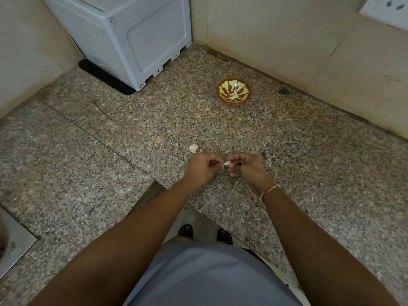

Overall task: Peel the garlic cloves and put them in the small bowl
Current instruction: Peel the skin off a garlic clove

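Pinching one clove (227,163) between both hands, left (202,166) and right (246,166); bowl (234,91) on bench (309,151) holds peeled cloves.

Between the hands (223,166) and the bowl (233,91) at twelve o'clock lies open granite counter (287,151). Just beside the left hand (202,166), at eleven o'clock, a garlic piece (193,148) lies on the counter. A white appliance (123,36) blocks the far corner at ten o'clock. Walls (287,36) close the counter from twelve to two o'clock, and the bowl stands near them. Bare counter runs out toward three and nine o'clock.
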